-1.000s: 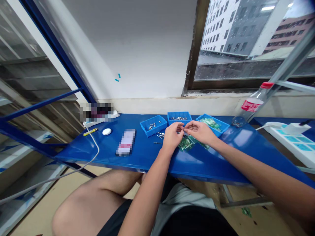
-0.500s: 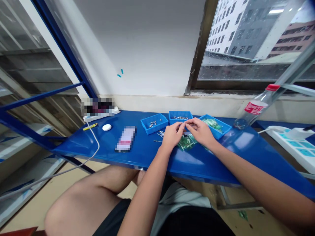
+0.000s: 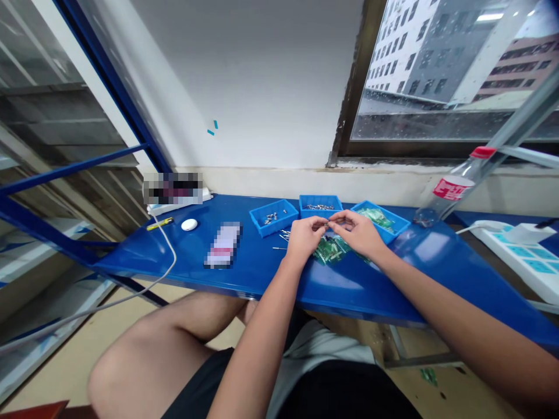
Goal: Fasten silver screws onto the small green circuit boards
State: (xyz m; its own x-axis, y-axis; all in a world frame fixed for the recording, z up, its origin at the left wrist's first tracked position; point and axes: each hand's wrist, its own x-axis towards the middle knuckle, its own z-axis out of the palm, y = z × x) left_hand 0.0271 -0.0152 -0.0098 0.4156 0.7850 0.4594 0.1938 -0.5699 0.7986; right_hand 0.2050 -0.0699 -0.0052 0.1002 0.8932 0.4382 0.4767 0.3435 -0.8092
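Observation:
My left hand (image 3: 304,237) and my right hand (image 3: 356,231) meet fingertip to fingertip above the blue table (image 3: 257,279). Both are closed in a pinch around something small that I cannot make out. Under them lie green-and-clear small packets (image 3: 328,251). Thin metal pins (image 3: 283,235) are scattered beside my left hand, partly hidden by it. Behind the hands stand a blue tray with small metal parts (image 3: 274,227), a second blue tray with thin metal pieces (image 3: 321,199), and a third blue tray holding green packets (image 3: 399,223), partly covered by my right hand.
A pixelated phone (image 3: 223,244), a white oval object (image 3: 189,224) and a yellow-handled tool (image 3: 159,224) lie to the left, near a white cable (image 3: 174,256). At the right stand a plastic bottle (image 3: 454,187) and a white power strip (image 3: 519,250).
The fingertips of both hands have shifted slightly and stay together. My right hand sits a touch further right, and more of the green packets shows below. The trays have not moved.

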